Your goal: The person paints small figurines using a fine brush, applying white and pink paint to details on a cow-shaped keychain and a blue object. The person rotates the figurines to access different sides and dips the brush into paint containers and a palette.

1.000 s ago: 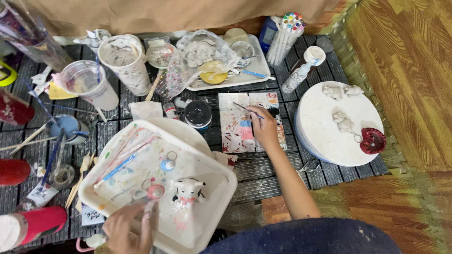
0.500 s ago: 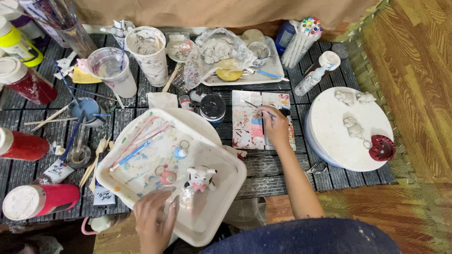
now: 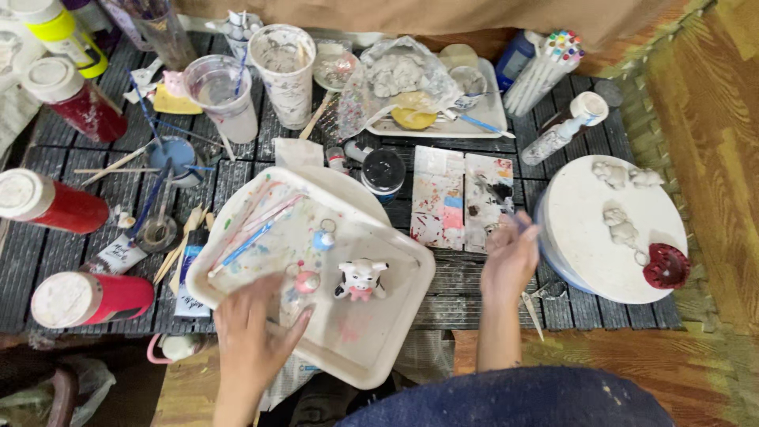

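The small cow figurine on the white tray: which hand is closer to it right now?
Left. The left hand lies on the white tray just left of the cow figurine; the right hand is off the tray, by the paint-smeared tiles.

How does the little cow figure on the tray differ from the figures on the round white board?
The cow figure is painted, with black patches and a pink base; the figures on the round board look bare and unpainted. The cow stands alone on the paint-smeared tray; the bare ones lie in a group on the round white board. All are small figures.
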